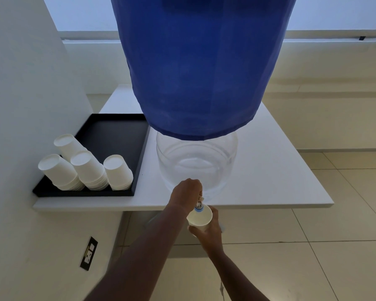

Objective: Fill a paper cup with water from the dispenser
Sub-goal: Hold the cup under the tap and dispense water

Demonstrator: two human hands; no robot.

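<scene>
A water dispenser stands on the white counter (280, 170): a clear jar (197, 164) under a large bottle wrapped in a blue cover (200, 68). Its tap (199, 204) sticks out over the counter's front edge. My left hand (186, 193) is closed on the tap's handle. My right hand (208, 232) grips a white paper cup (199, 217) from below, upright, its mouth right under the spout. I cannot tell how much water is in the cup.
A black tray (109, 135) at the counter's left holds several stacks of upturned paper cups (85, 168). A white wall (20, 105) rises on the left with a socket plate (89, 253) low down. Tiled floor (323, 246) spreads to the right.
</scene>
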